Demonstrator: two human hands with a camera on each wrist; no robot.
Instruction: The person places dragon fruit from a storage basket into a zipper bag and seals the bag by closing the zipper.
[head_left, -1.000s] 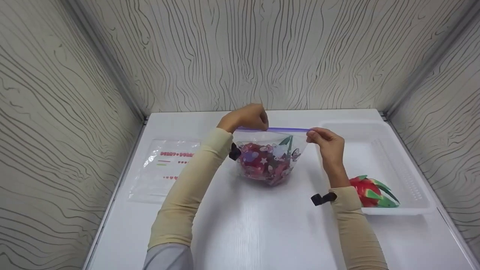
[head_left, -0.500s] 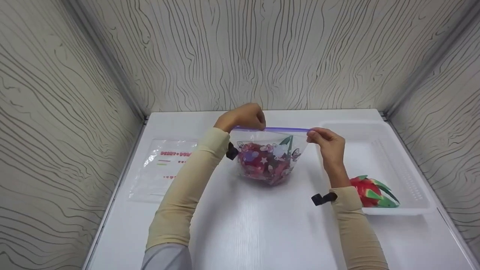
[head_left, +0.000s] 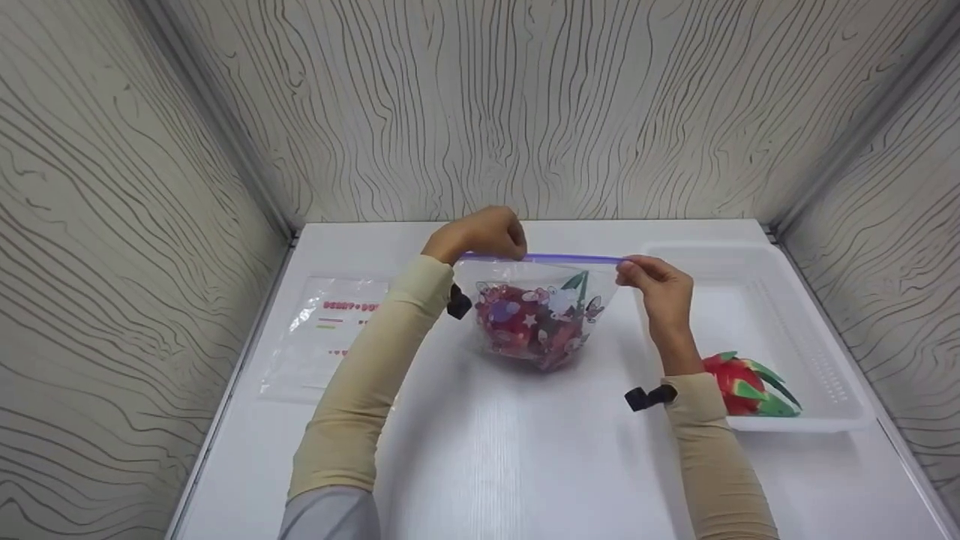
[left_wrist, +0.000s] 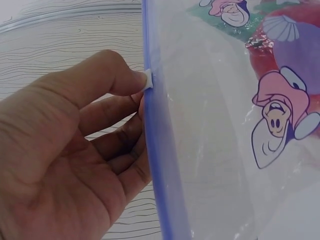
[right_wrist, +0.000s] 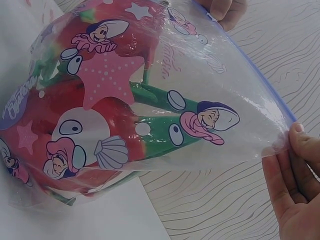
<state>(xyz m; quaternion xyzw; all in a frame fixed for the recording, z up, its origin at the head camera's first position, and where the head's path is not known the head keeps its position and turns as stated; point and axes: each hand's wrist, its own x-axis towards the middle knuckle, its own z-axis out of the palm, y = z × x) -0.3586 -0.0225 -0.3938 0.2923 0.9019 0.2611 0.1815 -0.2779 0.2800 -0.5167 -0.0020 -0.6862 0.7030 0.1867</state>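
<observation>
A clear zip bag (head_left: 525,322) printed with sea cartoons hangs or stands upright in the middle, with red and green dragon fruit (right_wrist: 100,120) inside. Along its top runs a purple zip strip (head_left: 574,259). My left hand (head_left: 487,231) pinches the small white slider (left_wrist: 148,79) on that strip between thumb and forefinger; its other fingers curl behind the strip. At the strip's right end, my right hand (head_left: 661,296) pinches the bag's top corner between thumb and fingers. The strip is stretched taut between both hands.
To the right stands a white plastic basket (head_left: 817,330), with another dragon fruit (head_left: 750,386) in its near part. On the left lies a flat clear bag (head_left: 300,367) with pink print, partly under my left forearm. Wood-patterned walls (head_left: 480,112) enclose the white table (head_left: 480,465).
My left hand has slid a little to the left along the zip strip, and more of the strip shows between the hands. The right hand holds nearly still at the corner.
</observation>
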